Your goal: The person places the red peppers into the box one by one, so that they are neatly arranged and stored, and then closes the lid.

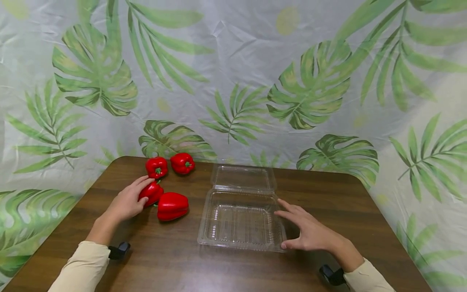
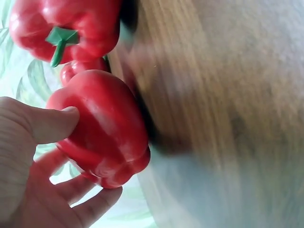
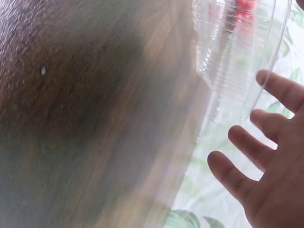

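Observation:
My left hand (image 1: 128, 199) holds a red bell pepper (image 1: 152, 194) at the left of the table, thumb on the near side and fingers round the far side. The left wrist view shows that pepper (image 2: 107, 126) with the thumb (image 2: 57, 124) laid against its skin. A clear plastic clamshell container (image 1: 238, 219) lies with its lid (image 1: 243, 177) folded back, away from me. Beside its right edge is my right hand (image 1: 310, 231), fingers spread and fingertips right at the rim; the right wrist view shows this hand (image 3: 280, 156) with its fingers apart.
Right next to the held pepper lies another red bell pepper (image 1: 173, 206). Behind are two more, one pepper (image 1: 156, 167) on the left and one pepper (image 1: 183, 163) on the right. A leaf-patterned cloth (image 1: 237, 61) hangs behind the brown wooden table (image 1: 164, 255).

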### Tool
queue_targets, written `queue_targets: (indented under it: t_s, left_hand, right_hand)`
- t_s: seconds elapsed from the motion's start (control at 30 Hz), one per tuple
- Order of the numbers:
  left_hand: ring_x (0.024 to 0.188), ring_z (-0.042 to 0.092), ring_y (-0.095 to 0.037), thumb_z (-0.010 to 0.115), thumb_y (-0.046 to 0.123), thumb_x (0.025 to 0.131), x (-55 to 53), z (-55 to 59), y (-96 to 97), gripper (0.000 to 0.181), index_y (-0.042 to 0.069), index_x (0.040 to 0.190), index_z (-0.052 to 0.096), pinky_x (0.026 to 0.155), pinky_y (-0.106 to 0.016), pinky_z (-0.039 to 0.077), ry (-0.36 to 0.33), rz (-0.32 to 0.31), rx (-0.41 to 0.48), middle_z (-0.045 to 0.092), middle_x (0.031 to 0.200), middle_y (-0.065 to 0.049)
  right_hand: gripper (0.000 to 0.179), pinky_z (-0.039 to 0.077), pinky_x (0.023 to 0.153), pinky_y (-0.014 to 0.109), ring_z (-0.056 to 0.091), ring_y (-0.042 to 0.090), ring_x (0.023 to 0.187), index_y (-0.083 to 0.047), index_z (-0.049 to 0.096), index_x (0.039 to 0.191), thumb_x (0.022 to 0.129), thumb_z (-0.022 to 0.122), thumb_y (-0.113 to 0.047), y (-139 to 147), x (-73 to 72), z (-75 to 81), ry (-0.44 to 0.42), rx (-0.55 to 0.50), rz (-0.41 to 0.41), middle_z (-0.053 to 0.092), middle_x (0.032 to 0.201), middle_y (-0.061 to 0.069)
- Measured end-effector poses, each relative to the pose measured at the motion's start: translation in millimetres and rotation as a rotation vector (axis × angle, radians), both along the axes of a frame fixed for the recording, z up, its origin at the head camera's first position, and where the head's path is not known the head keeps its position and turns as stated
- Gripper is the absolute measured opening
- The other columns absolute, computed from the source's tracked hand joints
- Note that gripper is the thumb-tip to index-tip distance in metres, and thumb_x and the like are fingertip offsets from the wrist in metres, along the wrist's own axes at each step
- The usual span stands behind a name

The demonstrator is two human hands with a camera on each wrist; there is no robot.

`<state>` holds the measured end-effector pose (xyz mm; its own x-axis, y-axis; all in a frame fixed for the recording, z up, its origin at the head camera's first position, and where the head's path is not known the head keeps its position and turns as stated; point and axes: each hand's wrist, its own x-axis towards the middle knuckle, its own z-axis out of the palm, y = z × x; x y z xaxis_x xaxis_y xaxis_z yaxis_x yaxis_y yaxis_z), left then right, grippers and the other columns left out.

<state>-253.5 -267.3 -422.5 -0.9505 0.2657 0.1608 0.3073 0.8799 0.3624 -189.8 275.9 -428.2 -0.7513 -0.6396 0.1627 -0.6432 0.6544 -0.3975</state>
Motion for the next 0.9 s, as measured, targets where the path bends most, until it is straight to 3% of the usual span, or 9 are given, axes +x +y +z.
queue_targets:
  t_s: [0.43,0.73,0.9]
  left_hand:
    - [0.129,0.047,-0.052,0.065,0.002,0.087,7.3,29.1,1.1,0.059,0.002,0.144,0.047,0.103,-0.067,0.041,0.104,-0.049,0.001,0.039,0.152,-0.026]
    - [0.125,0.053,-0.047,0.07,-0.003,0.083,16.2,52.8,32.7,0.059,0.004,0.139,0.053,0.098,-0.062,0.048,0.269,-0.173,-0.004,0.045,0.15,-0.02]
    - [0.13,0.05,-0.044,0.071,-0.003,0.082,21.8,69.2,52.7,0.061,0.007,0.14,0.054,0.099,-0.058,0.049,0.301,-0.231,-0.02,0.046,0.151,-0.018]
  right_hand:
    - [0.08,0.047,0.095,0.063,0.044,0.041,0.136,-0.006,0.05,0.143,0.08,0.079,-0.045,-3,4.9,2.2,0.009,0.034,-0.036,0.033,0.159,0.022]
    - [0.08,0.048,0.095,0.062,0.045,0.039,0.135,-0.006,0.05,0.143,0.081,0.078,-0.047,-2,3.9,3.5,0.013,0.045,-0.044,0.033,0.16,0.021]
    - [0.081,0.047,0.095,0.062,0.045,0.04,0.136,-0.007,0.05,0.143,0.08,0.079,-0.047,-1,3.3,2.7,0.016,0.049,-0.046,0.033,0.16,0.021]
